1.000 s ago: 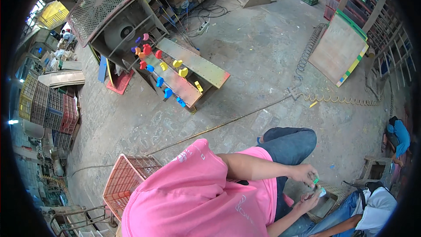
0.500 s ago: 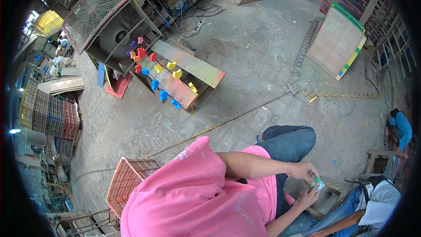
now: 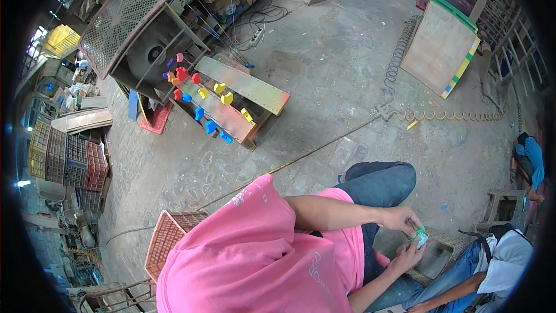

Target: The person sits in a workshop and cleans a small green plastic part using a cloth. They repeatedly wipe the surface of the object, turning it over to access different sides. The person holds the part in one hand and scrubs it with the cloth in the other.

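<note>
Hands (image 3: 398, 218) clamped on small green piece (image 3: 418, 234), co-worker (image 3: 503, 268) close beside, red crate (image 3: 165, 242) partly behind pink shirt (image 3: 231, 261)

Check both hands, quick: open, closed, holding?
Left hand: closed, holding a small green piece.
Right hand: closed, holding a small whitish item.

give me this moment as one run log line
left hand: on small green piece | right hand: holding pale item, kind unclear | surroundings: coloured pieces along wooden boards
</note>
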Available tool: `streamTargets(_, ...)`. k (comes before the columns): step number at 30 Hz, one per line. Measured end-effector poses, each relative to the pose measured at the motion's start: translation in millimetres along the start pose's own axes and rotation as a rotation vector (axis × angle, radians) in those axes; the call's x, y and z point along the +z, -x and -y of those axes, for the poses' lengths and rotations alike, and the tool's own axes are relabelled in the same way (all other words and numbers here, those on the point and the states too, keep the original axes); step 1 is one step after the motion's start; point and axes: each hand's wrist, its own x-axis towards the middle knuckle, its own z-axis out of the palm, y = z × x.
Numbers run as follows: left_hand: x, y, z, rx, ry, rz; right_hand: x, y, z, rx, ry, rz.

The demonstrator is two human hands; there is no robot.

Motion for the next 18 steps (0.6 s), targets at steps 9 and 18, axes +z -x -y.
streamTargets(9,4,-2,2,-0.054,-0.032,0.011,-10,0,-4,-0.065,-0.009,-0.049)
streamTargets(18,2,-1,2,-0.043,0.004,0.024,-4,-4,6,-0.147,0.134,-0.239)
